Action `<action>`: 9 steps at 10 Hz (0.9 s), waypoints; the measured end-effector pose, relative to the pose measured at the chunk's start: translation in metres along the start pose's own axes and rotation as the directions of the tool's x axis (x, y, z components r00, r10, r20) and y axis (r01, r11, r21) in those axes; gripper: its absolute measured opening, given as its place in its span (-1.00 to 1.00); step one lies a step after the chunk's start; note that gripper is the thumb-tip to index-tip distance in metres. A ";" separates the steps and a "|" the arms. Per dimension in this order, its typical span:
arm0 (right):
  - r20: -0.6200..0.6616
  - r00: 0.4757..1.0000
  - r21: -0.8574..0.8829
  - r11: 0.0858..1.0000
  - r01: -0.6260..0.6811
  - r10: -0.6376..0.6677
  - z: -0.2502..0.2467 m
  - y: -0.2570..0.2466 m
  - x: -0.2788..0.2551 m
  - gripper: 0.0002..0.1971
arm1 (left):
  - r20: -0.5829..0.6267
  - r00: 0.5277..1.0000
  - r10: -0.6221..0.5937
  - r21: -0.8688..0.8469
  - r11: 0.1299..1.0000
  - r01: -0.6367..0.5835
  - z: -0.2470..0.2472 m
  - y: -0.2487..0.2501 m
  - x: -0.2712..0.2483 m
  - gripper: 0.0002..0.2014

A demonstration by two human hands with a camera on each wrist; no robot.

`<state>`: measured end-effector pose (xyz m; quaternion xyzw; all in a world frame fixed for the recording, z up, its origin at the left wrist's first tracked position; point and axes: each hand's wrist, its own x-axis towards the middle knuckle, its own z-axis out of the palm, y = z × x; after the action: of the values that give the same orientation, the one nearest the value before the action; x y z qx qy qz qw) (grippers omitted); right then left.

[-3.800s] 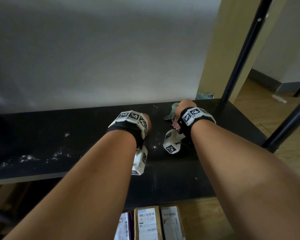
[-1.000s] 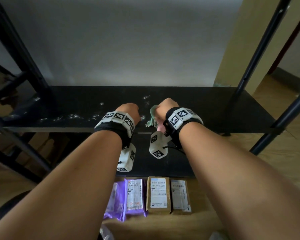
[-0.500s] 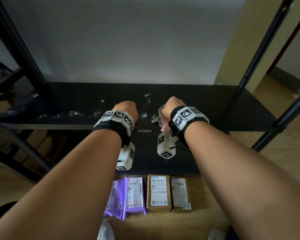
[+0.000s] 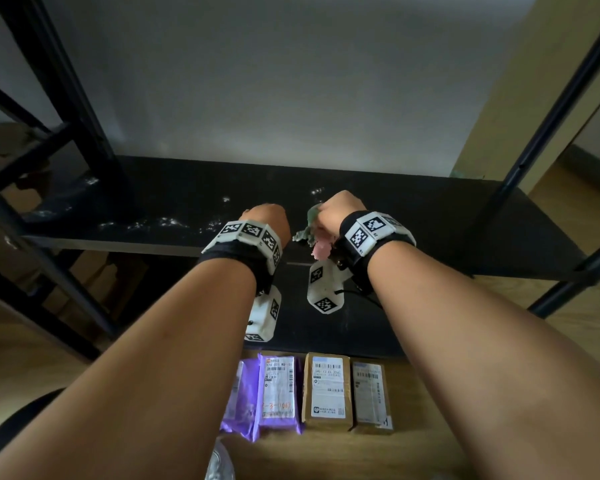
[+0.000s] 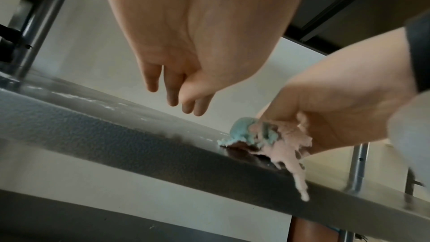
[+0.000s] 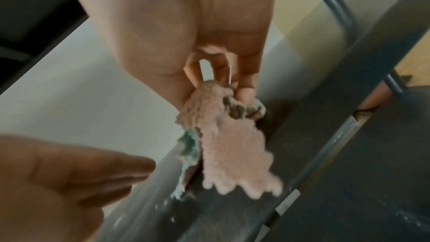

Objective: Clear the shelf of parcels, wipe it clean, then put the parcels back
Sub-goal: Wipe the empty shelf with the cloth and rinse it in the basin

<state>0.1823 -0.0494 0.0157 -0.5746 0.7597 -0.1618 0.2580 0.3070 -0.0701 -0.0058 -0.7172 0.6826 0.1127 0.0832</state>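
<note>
The shelf [image 4: 430, 216] is black, with white dusty specks near its front edge. The cloth [image 6: 232, 154] is pale pink on one side and light blue-green on the other. The wrist bands [image 4: 374, 233] are white with black square code patterns, on black straps. On the light brown wooden floor [image 4: 430, 455], two parcels [image 4: 278, 393] are purple and two are brown cardboard, all with white labels and black barcodes. The wall [image 4: 291, 81] is white-grey.
</note>
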 end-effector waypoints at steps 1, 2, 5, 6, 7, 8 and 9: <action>-0.094 0.995 0.087 0.996 -0.012 0.020 -0.015 0.014 0.006 -0.81 | 0.046 0.999 0.009 0.078 0.997 -0.012 0.010 -0.003 0.018 -0.50; -0.155 0.984 0.033 0.996 -0.086 0.090 -0.028 0.033 0.010 -0.87 | 0.039 0.997 0.063 0.167 0.984 -0.069 0.025 -0.007 0.049 -0.60; -0.118 0.988 -0.066 0.992 -0.105 0.096 -0.021 0.020 0.042 -0.75 | 0.021 0.990 0.136 0.162 0.977 -0.138 0.035 -0.004 0.094 -0.40; -0.047 0.996 -0.115 0.990 -0.085 0.080 -0.011 0.010 0.054 -0.75 | 0.052 0.982 0.181 0.208 0.960 -0.188 0.027 -0.002 0.092 -0.53; 0.009 0.999 -0.041 0.999 0.034 -0.034 0.001 0.002 0.064 -0.71 | 0.054 0.976 0.213 0.238 0.946 -0.220 0.025 -0.005 0.106 -0.62; 0.010 1.000 -0.041 0.999 -0.020 0.020 0.005 -0.003 0.065 -0.70 | 0.101 0.970 0.222 0.244 0.939 -0.240 0.032 -0.008 0.129 -0.61; 0.099 0.994 0.080 0.996 0.041 -0.049 -0.002 0.003 0.066 -0.74 | 0.093 0.976 0.195 0.245 0.946 -0.213 0.031 -0.009 0.129 -0.55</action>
<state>0.1651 -0.1116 0.0018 -0.5884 0.7257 -0.1681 0.3144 0.3200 -0.1850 -0.0717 -0.6220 0.7587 0.0568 0.1851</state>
